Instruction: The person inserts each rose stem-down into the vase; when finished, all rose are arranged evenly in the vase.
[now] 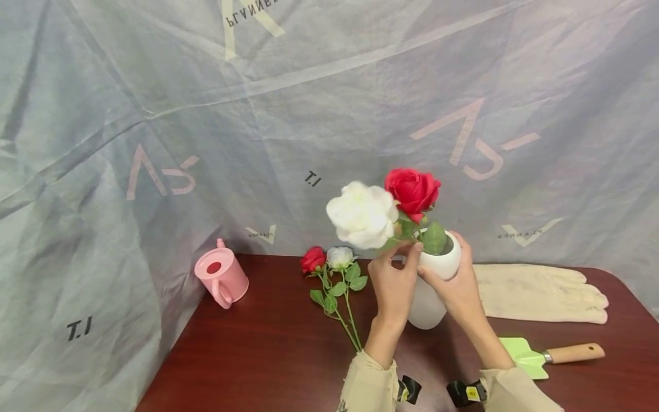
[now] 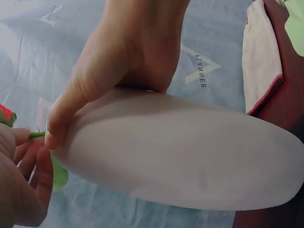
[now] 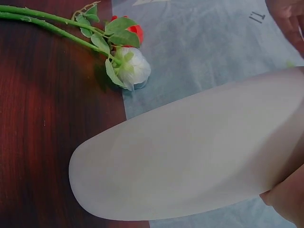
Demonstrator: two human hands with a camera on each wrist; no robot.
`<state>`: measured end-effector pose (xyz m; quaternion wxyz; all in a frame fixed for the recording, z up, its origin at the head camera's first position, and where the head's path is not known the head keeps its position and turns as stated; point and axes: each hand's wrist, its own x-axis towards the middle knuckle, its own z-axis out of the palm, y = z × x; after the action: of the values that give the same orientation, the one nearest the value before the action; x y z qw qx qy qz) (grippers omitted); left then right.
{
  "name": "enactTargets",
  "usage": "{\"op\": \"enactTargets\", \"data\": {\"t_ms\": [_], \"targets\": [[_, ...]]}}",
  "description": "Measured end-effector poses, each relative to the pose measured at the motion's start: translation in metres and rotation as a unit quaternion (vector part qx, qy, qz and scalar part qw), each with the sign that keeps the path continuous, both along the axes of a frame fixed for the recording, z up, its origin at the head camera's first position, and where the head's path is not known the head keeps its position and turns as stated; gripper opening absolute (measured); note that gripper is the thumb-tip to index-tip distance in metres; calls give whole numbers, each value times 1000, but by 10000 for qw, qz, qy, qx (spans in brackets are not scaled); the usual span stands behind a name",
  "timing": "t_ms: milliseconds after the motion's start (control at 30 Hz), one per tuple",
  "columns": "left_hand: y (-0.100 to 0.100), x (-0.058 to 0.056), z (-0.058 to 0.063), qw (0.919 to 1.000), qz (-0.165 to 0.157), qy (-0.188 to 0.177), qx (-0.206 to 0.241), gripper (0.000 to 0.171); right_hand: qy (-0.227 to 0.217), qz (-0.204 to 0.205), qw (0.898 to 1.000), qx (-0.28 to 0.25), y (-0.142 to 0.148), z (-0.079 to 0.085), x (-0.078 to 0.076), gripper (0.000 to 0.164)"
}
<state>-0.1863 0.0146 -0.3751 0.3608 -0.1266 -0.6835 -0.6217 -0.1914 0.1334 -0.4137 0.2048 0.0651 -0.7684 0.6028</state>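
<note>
A tall, smooth white vase (image 1: 426, 309) stands on the table between both hands. My right hand (image 1: 460, 289) grips it just below its mouth, thumb across the near side. At the rim, my left hand (image 1: 393, 286) pinches a green flower stem (image 2: 37, 135) between thumb and fingers. A large white rose (image 1: 362, 215) and a red rose (image 1: 413, 191) rise above the hands, with a green leaf (image 1: 435, 238) over the vase's opening. Which of the two roses the pinched stem belongs to, I cannot tell. The stems' lower ends are hidden.
Another red rose (image 1: 313, 260) and white rose (image 1: 340, 258) lie left of the vase on the dark red table (image 1: 257, 355). A pink watering can (image 1: 234, 277) stands far left. Pale gloves (image 1: 538, 293) and a green trowel (image 1: 571, 353) lie right. Grey cloth (image 1: 309, 114) hangs behind.
</note>
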Motion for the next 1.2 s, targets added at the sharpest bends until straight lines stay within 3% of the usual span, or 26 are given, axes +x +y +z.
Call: {"op": "enactTargets", "data": {"t_ms": [100,200,400,633,833,900,1000,1100,1200], "targets": [[0,0,-1,9996,156,-83,-200,11,32,33,10000,9,-1,-1,1,88],[-1,2,1,9996,134,-228,-97,11,49,7,10000,74,0,-2,1,88],[-2,11,7,9965,-102,-411,728,21,61,23,10000,61,-1,-3,-1,89],[7,8,11,9876,-342,-499,1446,8,103,79,9999,-50,-3,7,4,88],[17,4,-2,9916,168,-948,863,9,205,113,9997,-12,-4,11,7,81],[18,8,-5,9898,68,-1085,917,23,156,115,9998,-24,-1,7,4,81],[16,18,-11,9810,-304,-1223,1476,45,125,80,9999,4,1,1,1,84],[5,28,-27,9700,-598,-1313,1958,46,101,62,9999,-8,1,-2,1,88],[-18,37,-53,9742,-340,-1488,1663,35,42,74,9999,-55,-1,2,2,89]]}}
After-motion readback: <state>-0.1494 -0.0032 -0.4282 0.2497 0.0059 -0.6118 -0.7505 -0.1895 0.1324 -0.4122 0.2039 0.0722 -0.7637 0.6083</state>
